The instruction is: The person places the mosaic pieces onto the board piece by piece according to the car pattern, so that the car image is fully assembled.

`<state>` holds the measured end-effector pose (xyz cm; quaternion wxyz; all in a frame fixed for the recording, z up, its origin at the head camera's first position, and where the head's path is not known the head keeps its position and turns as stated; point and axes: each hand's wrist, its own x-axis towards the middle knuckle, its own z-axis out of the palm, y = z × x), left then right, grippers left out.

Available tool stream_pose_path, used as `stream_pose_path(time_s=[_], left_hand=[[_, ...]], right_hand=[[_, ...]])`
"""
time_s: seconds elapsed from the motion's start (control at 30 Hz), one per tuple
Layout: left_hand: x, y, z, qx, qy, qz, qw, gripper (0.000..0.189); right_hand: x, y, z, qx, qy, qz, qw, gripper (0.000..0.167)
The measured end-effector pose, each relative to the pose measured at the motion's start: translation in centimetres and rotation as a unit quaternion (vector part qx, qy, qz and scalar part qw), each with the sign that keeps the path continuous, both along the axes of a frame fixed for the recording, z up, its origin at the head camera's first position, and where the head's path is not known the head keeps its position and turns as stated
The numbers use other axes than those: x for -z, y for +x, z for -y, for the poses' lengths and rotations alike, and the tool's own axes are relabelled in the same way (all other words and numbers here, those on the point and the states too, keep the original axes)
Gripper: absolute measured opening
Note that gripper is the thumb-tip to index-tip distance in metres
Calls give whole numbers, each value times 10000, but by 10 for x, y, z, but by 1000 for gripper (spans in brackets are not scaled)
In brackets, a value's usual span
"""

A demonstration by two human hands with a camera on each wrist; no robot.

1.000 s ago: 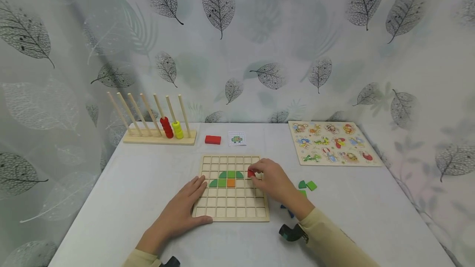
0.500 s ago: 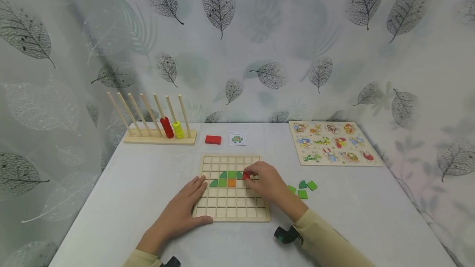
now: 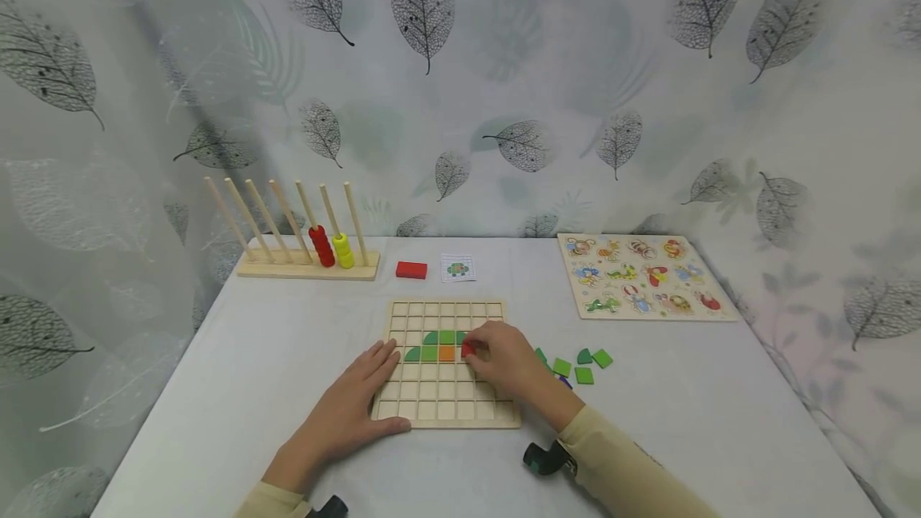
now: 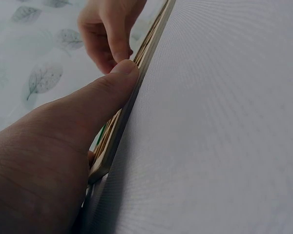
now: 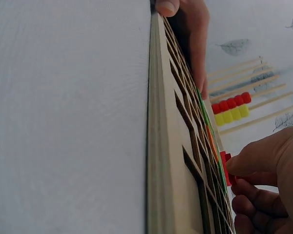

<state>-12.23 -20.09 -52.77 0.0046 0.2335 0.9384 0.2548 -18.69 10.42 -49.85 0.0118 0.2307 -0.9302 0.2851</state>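
Observation:
A wooden grid board (image 3: 446, 424) lies on the white table. My left hand (image 3: 341, 402) rests at its left side, fingers straight along the edge and thumb by the front left corner. With thumb and fingertips, my right hand (image 3: 511, 362) pinches a small red tile (image 3: 468, 349) at the grid square just right of the orange tile (image 3: 446, 353). Around that sit green square tiles (image 3: 429, 353) and dark green quarter-round tiles (image 3: 412, 354) in the grid. The right wrist view shows the red tile (image 5: 229, 168) at the fingertips; whether it is fully seated is hidden.
Loose green tiles (image 3: 584, 376) and a partly hidden purple piece (image 3: 564, 381) lie right of the board. Behind it are a red block (image 3: 411, 270) and a pattern card (image 3: 457, 268). A peg rack (image 3: 309, 270) with beads stands back left, an insect puzzle (image 3: 647, 276) back right.
My right hand has moved left and slightly nearer with the red tile, from the grid's right part to beside the orange tile. More loose tiles are uncovered. The left hand stays put.

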Motion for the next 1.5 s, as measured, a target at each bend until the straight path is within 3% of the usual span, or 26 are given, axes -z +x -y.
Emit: stream_pose_path(time_s=[0.2, 0.47, 0.87, 1.5], left_hand=[[3, -1, 0, -1, -19, 105, 9999, 112], [1, 0, 1, 40, 27, -58, 10000, 111], [-1, 0, -1, 68, 28, -190, 9998, 110], [3, -1, 2, 15, 0, 46, 10000, 114]], right_hand=[[4, 2, -1, -53, -67, -169, 9998, 19], [10, 1, -1, -218, -235, -358, 9988, 17], [11, 3, -1, -259, -226, -233, 9991, 18], [9, 3, -1, -324, -253, -237, 9989, 19]])
